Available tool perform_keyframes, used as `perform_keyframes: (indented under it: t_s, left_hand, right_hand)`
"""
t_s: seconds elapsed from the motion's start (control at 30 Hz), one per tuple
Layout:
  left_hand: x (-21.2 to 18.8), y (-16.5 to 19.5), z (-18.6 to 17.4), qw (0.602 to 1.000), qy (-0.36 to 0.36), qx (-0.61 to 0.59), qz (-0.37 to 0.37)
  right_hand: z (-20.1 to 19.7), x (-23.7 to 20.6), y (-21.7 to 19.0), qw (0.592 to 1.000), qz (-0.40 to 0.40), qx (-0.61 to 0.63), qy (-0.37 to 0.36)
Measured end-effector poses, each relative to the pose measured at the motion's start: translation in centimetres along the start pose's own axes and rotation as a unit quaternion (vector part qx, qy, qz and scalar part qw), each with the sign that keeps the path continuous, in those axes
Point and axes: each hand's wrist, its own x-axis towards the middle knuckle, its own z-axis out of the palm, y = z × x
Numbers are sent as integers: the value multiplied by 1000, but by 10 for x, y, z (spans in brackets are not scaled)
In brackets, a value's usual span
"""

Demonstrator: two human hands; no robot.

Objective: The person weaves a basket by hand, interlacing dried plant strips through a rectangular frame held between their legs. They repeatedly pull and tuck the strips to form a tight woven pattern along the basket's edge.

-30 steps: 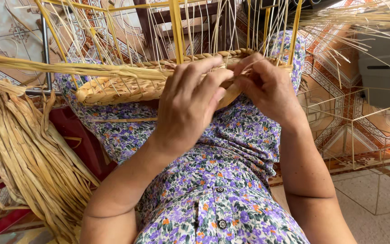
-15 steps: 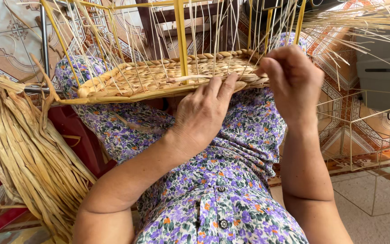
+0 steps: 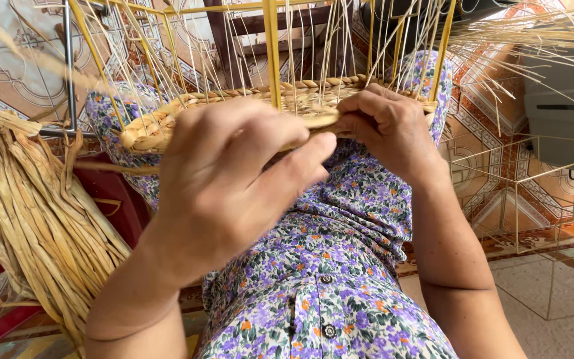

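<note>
Head cam, looking straight down at the lap: a half-woven straw basket (image 3: pixel 234 110) sits across the knees on a purple floral dress (image 3: pixel 340 292), with a yellow wire frame (image 3: pixel 272 53) poking up out of it and loose straw strands (image 3: pixel 513 40) fanning out toward the top right. The left hand (image 3: pixel 234 179) is raised close to the camera, back of the hand facing up, wrist bent, fingers half curled and pointing toward the basket's near edge. Honestly can't tell if it's pinching a strand or just resting there, the knuckles hide whatever is underneath. The right hand (image 3: pixel 386 126) is further out, curled into a tight pinch right on the braided rim (image 3: pixel 313 84), fingers closed over the weave at the near edge, forearm running down along the right side of the picture. The two hands are near each other, and I can't tell if they touch. Off to the left there's a big bundle of dried straw (image 3: pixel 28 213) lying beside the lap, and patterned floor tiles (image 3: pixel 493 173) show under a wire rack on the right.
</note>
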Motion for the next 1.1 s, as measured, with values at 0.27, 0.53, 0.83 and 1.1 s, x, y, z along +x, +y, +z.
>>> perform_keyframes:
  t_s: [0.27,0.53,0.83,1.1]
  left_hand:
    - [-10,-33,136,902,-227,-224,-290]
    - [-9,-41,149,888,32,-370,-272]
    - [-38,-5,119,922,72,-310,-220]
    - [-68,-23,112,962,-102,48,-251]
  right_hand:
    - [11,-14,16,997,42,62,26]
    - [6,-7,19,979,101,179,9]
    - [10,-3,2,998,48,25,-24]
    - [17,-6,11,981,75,174,43]
